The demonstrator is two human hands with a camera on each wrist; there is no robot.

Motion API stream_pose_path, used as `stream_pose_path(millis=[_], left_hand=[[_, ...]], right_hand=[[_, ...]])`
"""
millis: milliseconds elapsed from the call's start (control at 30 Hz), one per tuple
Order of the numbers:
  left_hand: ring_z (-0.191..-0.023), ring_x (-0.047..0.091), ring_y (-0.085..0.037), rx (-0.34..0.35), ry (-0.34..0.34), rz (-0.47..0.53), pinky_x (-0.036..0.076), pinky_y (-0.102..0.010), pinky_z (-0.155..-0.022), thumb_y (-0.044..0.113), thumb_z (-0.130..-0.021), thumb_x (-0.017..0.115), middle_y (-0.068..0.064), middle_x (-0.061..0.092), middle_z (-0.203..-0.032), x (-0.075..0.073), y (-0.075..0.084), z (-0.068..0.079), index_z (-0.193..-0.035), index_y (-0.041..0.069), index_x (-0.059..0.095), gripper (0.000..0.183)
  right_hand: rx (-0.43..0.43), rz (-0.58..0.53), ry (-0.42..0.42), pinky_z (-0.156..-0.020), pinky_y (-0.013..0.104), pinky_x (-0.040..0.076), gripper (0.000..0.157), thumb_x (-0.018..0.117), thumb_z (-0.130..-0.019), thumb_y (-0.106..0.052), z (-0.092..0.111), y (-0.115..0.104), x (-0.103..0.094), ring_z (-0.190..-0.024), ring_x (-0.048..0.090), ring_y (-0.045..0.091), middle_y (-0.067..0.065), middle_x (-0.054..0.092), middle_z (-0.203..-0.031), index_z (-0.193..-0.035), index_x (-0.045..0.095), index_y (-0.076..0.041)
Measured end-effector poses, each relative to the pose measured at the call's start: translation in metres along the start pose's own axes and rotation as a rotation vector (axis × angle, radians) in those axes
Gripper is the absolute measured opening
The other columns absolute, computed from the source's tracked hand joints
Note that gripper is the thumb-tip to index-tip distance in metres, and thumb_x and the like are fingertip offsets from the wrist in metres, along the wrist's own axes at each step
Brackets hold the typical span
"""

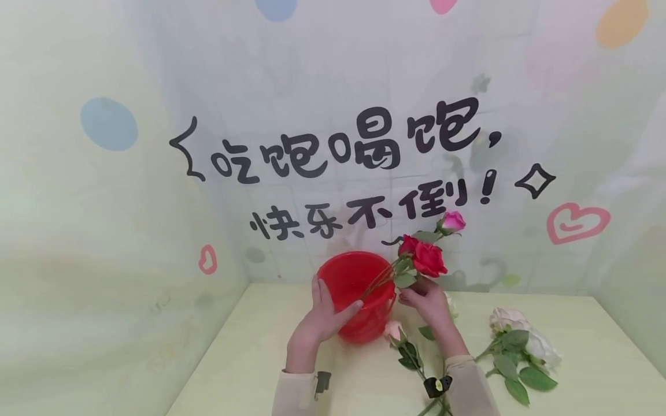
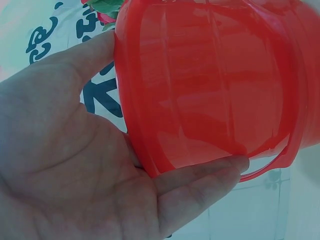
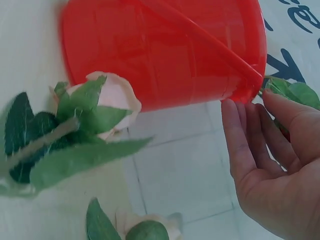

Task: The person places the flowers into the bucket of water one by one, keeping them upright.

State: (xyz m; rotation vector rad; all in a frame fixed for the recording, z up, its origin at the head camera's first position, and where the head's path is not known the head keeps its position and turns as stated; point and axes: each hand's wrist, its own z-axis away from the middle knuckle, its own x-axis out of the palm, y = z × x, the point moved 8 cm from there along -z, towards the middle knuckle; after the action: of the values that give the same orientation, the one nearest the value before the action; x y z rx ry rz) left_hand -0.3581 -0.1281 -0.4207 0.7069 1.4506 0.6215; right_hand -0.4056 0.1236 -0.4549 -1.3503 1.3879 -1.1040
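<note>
A red plastic bucket [image 1: 366,328] stands on the table, its mouth tipped toward me. Red roses [image 1: 429,259] and a bright pink rose [image 1: 454,221] lean out over its right rim, their stems running down inside. My left hand [image 1: 318,316] holds the bucket's left side, thumb at the rim and fingers along the outer wall [image 2: 210,100]. At the right rim, below the roses, my right hand [image 1: 432,303] holds the bucket with bent fingers [image 3: 235,135] against its edge; its thumb is beside a green leaf [image 3: 302,94].
A pale pink rose [image 1: 393,331] lies in front of the bucket, near my right forearm. Farther right on the light table [image 1: 250,358] are a cream rose [image 1: 509,319] and a white rose [image 1: 541,346] with green leaves. A printed curtain [image 1: 322,69] hangs behind.
</note>
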Motion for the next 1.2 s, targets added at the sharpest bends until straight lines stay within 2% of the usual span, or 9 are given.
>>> stream_pose_path(millis=[67, 200, 400, 633, 833, 933, 1033, 1100, 1200], left_hand=[[-0.140, 0.043, -0.047, 0.005, 0.001, -0.002, 0.059, -0.061, -0.093, 0.045, -0.088, 0.080, -0.026, 0.024, -0.164, 0.000, -0.001, -0.001, -0.165, -0.004, -0.006, 0.125], [-0.142, 0.042, -0.045, -0.011, 0.000, -0.024, 0.058, -0.060, -0.095, 0.046, -0.089, 0.079, -0.024, 0.022, -0.165, 0.003, -0.005, -0.005, -0.166, 0.000, -0.009, 0.125], [-0.141, 0.042, -0.046, 0.001, -0.005, -0.019, 0.059, -0.060, -0.093, 0.046, -0.088, 0.080, -0.025, 0.026, -0.163, 0.003, -0.002, -0.005, -0.165, 0.000, -0.007, 0.126], [-0.138, 0.046, -0.044, 0.032, 0.014, 0.017, 0.060, -0.059, -0.091, 0.037, -0.086, 0.084, -0.024, 0.031, -0.160, -0.003, 0.004, -0.005, -0.165, -0.001, -0.002, 0.122], [-0.140, 0.044, -0.046, 0.007, 0.010, 0.007, 0.060, -0.060, -0.090, 0.041, -0.087, 0.082, -0.024, 0.028, -0.161, 0.003, -0.006, -0.007, -0.165, 0.001, -0.005, 0.124], [-0.139, 0.044, -0.047, 0.013, 0.004, -0.004, 0.060, -0.060, -0.090, 0.044, -0.086, 0.081, -0.024, 0.027, -0.161, 0.005, -0.007, -0.007, -0.165, 0.001, -0.006, 0.126], [-0.140, 0.043, -0.046, 0.003, -0.002, -0.012, 0.060, -0.060, -0.091, 0.049, -0.086, 0.081, -0.024, 0.026, -0.162, 0.006, -0.009, -0.008, -0.166, 0.002, -0.008, 0.128], [-0.141, 0.043, -0.046, -0.007, -0.002, -0.015, 0.060, -0.060, -0.092, 0.049, -0.086, 0.081, -0.023, 0.026, -0.163, 0.006, -0.011, -0.009, -0.166, 0.002, -0.008, 0.129], [-0.142, 0.043, -0.045, -0.021, 0.000, -0.007, 0.059, -0.060, -0.093, 0.049, -0.086, 0.081, -0.022, 0.025, -0.164, 0.008, -0.016, -0.012, -0.166, 0.002, -0.008, 0.129]], right_hand=[[0.004, 0.006, -0.030, -0.081, 0.035, 0.064, 0.035, 0.071, -0.099, -0.004, 0.002, -0.001, -0.004, -0.089, 0.075, 0.025, 0.027, 0.072, -0.115, -0.129, 0.064, 0.013], [0.016, 0.130, -0.137, -0.080, 0.035, 0.065, 0.032, 0.070, -0.102, -0.010, 0.006, -0.004, -0.011, -0.090, 0.076, 0.031, 0.026, 0.073, -0.111, -0.123, 0.065, 0.013], [0.125, 0.288, -0.352, -0.075, 0.047, 0.065, 0.034, 0.063, -0.107, -0.019, 0.021, 0.003, -0.023, -0.082, 0.077, 0.032, 0.018, 0.076, -0.094, -0.113, 0.066, 0.015], [0.356, 0.241, -0.471, -0.072, 0.044, 0.066, 0.070, 0.041, -0.114, -0.047, 0.037, 0.033, -0.035, -0.076, 0.078, 0.028, 0.021, 0.076, -0.091, -0.108, 0.068, 0.017], [0.531, 0.220, -0.613, -0.070, 0.041, 0.065, 0.097, 0.024, -0.107, -0.072, 0.059, 0.060, -0.036, -0.076, 0.078, 0.031, 0.024, 0.076, -0.091, -0.105, 0.071, 0.013], [0.561, 0.198, -0.715, -0.071, 0.038, 0.065, 0.088, 0.031, -0.109, -0.066, 0.068, 0.067, -0.033, -0.080, 0.079, 0.030, 0.023, 0.077, -0.095, -0.108, 0.072, 0.012], [0.531, 0.175, -0.832, -0.073, 0.034, 0.065, 0.059, 0.049, -0.112, -0.042, 0.074, 0.068, -0.029, -0.084, 0.078, 0.025, 0.021, 0.077, -0.098, -0.111, 0.072, 0.012], [0.491, 0.161, -0.900, -0.073, 0.031, 0.064, 0.041, 0.060, -0.109, -0.025, 0.076, 0.065, -0.026, -0.084, 0.078, 0.021, 0.020, 0.077, -0.099, -0.111, 0.072, 0.014], [0.436, 0.178, -0.953, -0.073, 0.028, 0.063, 0.027, 0.068, -0.101, -0.010, 0.079, 0.062, -0.021, -0.081, 0.076, 0.017, 0.017, 0.078, -0.095, -0.109, 0.073, 0.015]])
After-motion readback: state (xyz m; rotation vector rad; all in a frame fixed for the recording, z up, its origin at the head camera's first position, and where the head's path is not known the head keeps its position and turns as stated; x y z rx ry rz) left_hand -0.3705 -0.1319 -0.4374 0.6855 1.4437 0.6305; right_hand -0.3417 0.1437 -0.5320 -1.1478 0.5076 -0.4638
